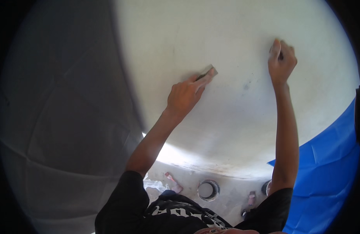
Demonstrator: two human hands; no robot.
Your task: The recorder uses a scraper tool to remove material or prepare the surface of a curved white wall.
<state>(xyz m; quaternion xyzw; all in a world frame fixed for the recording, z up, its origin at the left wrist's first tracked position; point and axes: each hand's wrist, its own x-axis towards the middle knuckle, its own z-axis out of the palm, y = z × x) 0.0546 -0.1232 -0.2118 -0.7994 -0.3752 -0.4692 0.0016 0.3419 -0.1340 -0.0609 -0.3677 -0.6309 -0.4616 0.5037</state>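
A large, smooth, pale curved surface (226, 117) stands before me, with faint dark smudges on it. My left hand (188, 90) rests against this surface, fingers stretched over a small grey flat piece (215, 71) that looks like an abrasive sheet or pad. Further right and higher up, my right hand (282, 61) is curled at the surface. Something dark shows between its thumb and fingers, too small and blurred to name, and whether it is an object or a shadow I cannot tell.
Below lie a round container (208, 190), a brush (174, 182) and another brush-like tool (251, 198) on the floor. Part of a second round container (266, 187) shows beside my right arm. A blue sheet (323, 175) hangs at right, a dark grey sheet (66, 117) at left.
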